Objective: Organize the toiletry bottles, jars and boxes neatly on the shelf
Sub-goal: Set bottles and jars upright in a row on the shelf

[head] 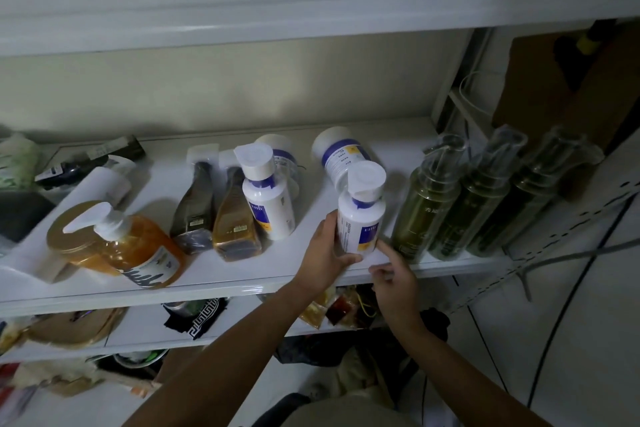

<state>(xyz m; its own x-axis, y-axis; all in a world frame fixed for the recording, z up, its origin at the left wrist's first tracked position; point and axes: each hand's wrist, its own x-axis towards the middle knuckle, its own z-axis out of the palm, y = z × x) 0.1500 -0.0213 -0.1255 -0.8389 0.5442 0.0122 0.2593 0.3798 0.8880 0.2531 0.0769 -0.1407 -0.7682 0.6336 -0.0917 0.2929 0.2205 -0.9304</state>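
Now I am gripping the white bottle (362,215) upright with my left hand (325,253) at the shelf's (207,288) near edge, just left of the green pump bottles (419,215); my right hand (391,274) is touching its base with a forefinger, holding nothing.

Near front edge of white shelf (207,282), white blue-labelled bottle (362,215), flip cap shut, upright in left hand (325,253). Twin bottle (268,204) upright mid-shelf. White-lidded jars (337,152) behind. Dark flask (195,204) beside amber flask (235,218). Orange pump bottle (138,246) against gold-lidded jar (69,236), left. Three olive pump bottles (481,204) in a row, right.
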